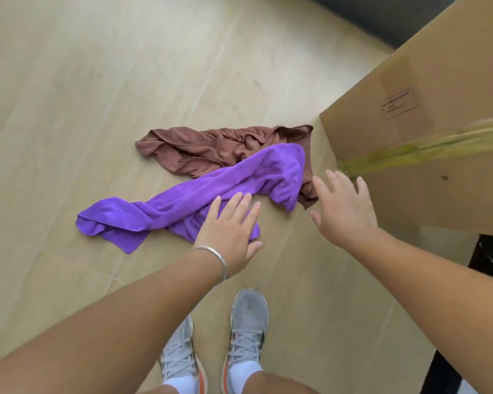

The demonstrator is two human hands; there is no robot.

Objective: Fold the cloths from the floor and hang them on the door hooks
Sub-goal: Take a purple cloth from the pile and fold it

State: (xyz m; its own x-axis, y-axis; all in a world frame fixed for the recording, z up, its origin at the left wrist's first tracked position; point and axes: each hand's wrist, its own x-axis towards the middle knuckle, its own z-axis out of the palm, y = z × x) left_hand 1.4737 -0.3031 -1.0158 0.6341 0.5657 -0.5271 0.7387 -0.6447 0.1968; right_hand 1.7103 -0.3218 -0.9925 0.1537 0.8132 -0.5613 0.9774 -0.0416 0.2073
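**Inspector:** Status of the cloths?

**Assistant:** Two lie unfolded on the floor (pixel 69 95). The purple cloth (pixel 182 203) is twisted into a long rumpled strip, and its far end lies over the brown cloth (pixel 211 149), which is bunched up beside the cardboard box (pixel 427 109). Neither shows a fold.

**Inspector:** The hands?

**Assistant:** Both reach down. The left hand (pixel 229 226) is over the near edge of the purple cloth, fingers (pixel 235 201) straight and spread, grasping nothing; whether it touches the fabric I cannot tell. The right hand (pixel 343 206) is just beside the ends of both cloths, near the box, fingers likewise released and empty.

**Inspector:** Anything else to note?

**Assistant:** A blurred yellow-green cloth (pixel 427 152) hangs across the box at the right; what holds it is out of view. Grey shoes (pixel 248 331) stand behind the cloths. No door or hooks are in view.

**Inspector:** Progress?

**Assistant:** In my judgement, early. For these two, picking up, folding and hanging all remain. The purple cloth, lying on top, looks the likely first pick.
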